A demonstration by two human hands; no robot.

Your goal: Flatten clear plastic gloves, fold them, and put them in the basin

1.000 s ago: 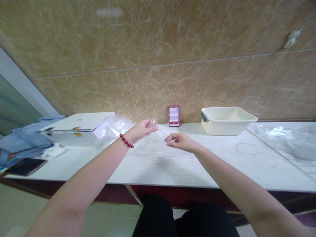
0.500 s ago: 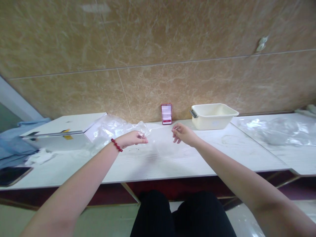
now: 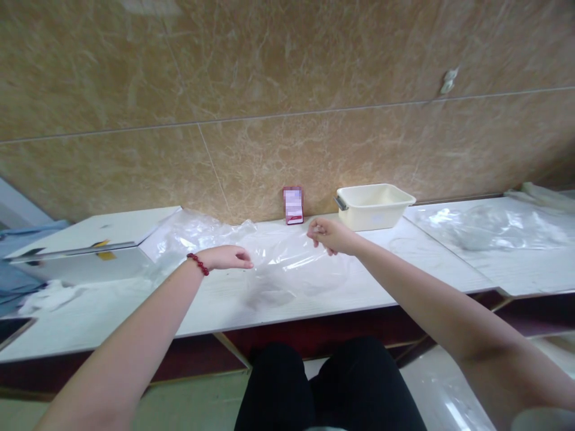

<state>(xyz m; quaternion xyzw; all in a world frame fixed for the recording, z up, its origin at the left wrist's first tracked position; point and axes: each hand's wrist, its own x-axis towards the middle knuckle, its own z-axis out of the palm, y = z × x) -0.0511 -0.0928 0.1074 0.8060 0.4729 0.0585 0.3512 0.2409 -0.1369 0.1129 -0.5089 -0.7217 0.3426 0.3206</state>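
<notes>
Apparently, right hand (image 3: 332,236) pinches plastic (image 3: 305,269).

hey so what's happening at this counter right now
A person has both bare hands over the white counter, with a clear plastic bag spread between them. The right hand is at its upper edge; the left hand is by its left side. Whether either grips it is hard to tell. A cream bin and a lit phone stand by the wall.

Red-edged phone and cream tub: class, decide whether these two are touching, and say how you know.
Apart. The head view shows a plain strip of brown wall between the phone and the tub, handle included.
</notes>
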